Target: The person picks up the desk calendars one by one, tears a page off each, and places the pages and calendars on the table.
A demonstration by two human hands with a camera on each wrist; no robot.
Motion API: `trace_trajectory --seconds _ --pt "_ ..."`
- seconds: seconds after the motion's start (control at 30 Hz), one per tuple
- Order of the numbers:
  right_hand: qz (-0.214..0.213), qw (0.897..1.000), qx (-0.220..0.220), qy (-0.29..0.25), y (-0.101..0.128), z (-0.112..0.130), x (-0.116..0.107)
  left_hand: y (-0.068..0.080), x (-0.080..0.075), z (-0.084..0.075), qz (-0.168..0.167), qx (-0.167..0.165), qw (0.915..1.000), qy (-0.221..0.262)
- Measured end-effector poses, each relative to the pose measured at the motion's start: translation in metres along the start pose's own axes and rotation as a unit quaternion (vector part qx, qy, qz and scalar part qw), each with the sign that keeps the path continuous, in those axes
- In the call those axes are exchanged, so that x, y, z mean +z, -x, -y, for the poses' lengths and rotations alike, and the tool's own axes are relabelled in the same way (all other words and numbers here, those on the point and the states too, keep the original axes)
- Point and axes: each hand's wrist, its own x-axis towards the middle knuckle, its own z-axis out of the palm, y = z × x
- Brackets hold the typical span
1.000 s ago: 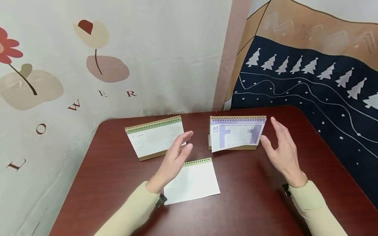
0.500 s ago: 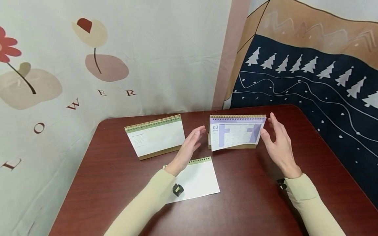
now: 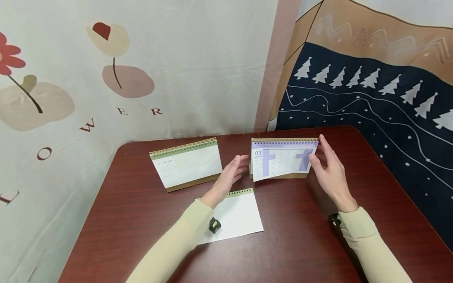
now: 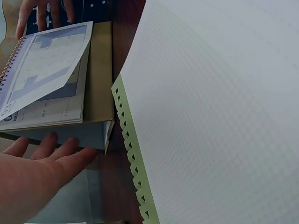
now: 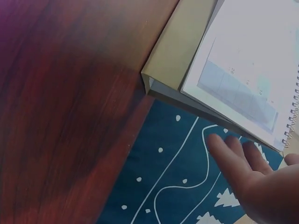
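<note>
Both hands have closed in on the purple calendar (image 3: 283, 159) — left hand (image 3: 230, 175) at its 9 o'clock, right hand (image 3: 327, 167) at 3; fingers straight, nothing gripped yet — seemingly about to clasp it.

Left hand (image 3: 231, 173) extended with fingers straight, fingertips just short of the left end of the purple desk calendar (image 3: 281, 158); right hand (image 3: 329, 171) at that calendar's right end, fingers straight beside its edge and thumb at the front page, contact not confirmable. Loose white sheet with green punched edge (image 3: 236, 215) lying flat beneath the left wrist and forearm, green desk calendar (image 3: 186, 164) standing just to the left of the left hand, both on the dark red table (image 3: 301, 239). Cream sleeves on both forearms, with a small black device at each wrist.
</note>
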Motion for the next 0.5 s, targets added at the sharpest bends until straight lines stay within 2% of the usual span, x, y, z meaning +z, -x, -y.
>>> trace_trajectory --seconds 0.23,0.5 --pt "-0.02 0.999 -0.035 0.019 -0.006 -0.003 0.002 -0.002 0.0 0.002 0.003 -0.026 0.9996 -0.009" --pt "-0.06 0.996 -0.056 0.034 -0.014 -0.004 0.004 -0.002 0.001 0.004 0.01 -0.027 0.9994 -0.02"
